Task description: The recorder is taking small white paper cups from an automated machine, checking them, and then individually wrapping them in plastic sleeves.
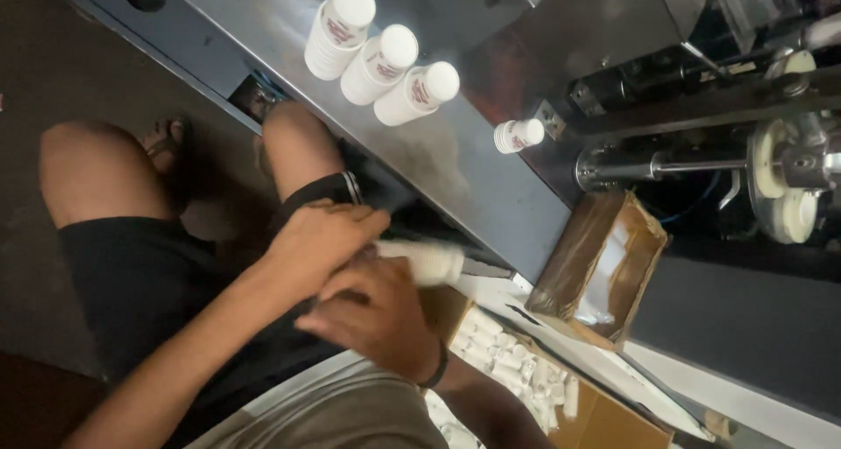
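Observation:
My left hand (320,239) and my right hand (377,313) meet over my lap, both closed around a white cylindrical stack of small cups (425,261) that pokes out to the right. A black band sits on my right wrist. Below the hands an open cardboard box (604,418) holds several small white pieces (517,361). Three taller stacks of white cups (377,59) stand on the grey metal table (473,169), with a shorter stack (519,135) beside them.
A second open cardboard box (604,265) with a shiny liner rests by the table's edge. A machine with a metal shaft and white discs (780,177) fills the right side. My bare knees and black shorts (131,274) are at left, above a dark floor.

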